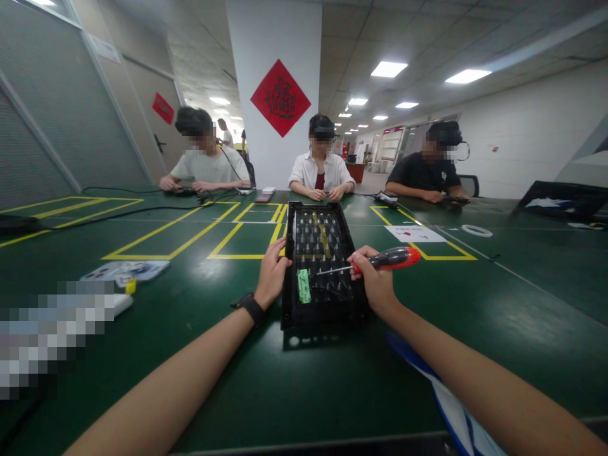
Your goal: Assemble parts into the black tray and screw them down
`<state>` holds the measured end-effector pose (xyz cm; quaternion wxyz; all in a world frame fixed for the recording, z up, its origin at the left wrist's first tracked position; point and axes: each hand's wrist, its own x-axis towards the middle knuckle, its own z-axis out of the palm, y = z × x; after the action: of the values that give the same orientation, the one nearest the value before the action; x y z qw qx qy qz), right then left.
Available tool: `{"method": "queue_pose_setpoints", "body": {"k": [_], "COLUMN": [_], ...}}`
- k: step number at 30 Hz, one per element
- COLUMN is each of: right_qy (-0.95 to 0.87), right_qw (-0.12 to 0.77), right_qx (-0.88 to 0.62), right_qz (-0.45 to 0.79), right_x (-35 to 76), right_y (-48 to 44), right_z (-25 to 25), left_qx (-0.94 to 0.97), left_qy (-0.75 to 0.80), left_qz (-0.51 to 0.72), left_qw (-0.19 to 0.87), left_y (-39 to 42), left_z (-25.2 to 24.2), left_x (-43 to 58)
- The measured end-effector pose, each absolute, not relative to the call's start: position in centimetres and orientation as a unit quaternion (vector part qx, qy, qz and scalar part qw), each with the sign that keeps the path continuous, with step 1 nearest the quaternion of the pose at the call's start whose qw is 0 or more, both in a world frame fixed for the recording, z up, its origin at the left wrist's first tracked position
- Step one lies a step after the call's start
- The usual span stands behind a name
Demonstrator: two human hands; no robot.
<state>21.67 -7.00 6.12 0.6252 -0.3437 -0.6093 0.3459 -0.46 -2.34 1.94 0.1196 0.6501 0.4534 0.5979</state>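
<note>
Black rectangular plastic tray (318, 315) at a green table (228, 380), with a bright-green piece (304, 286) toward its near-left corner; left fingers (273, 249) against the tray's left wall, grip unclear; right fingers (365, 261) grasping a red-and-black screwdriver (395, 258), shaft above the tray.

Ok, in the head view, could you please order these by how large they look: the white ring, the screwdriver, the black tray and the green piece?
1. Black tray
2. Screwdriver
3. Green piece and white ring, unranked: the ring looks wider, the piece taller, and the ring lies farther away.
</note>
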Motion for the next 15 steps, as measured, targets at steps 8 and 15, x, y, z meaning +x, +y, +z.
{"method": "queue_pose_setpoints", "body": {"k": [8,15], "right_qy": [-0.547,-0.455], "right_qw": [0.654,0.666], "right_qx": [-0.353,-0.326], "right_qz": [0.386,0.493], "right_x": [21.8,21.8], "right_y": [-4.8,-3.9], "right_z": [4.4,3.9], "left_qx": [0.648,0.651], "left_qy": [0.517,0.542], "left_qz": [0.536,0.504], "left_qw": [0.161,0.168], "left_y": [-1.2,-1.1], "left_z": [0.9,0.7], "left_x": [-0.9,-1.0]}}
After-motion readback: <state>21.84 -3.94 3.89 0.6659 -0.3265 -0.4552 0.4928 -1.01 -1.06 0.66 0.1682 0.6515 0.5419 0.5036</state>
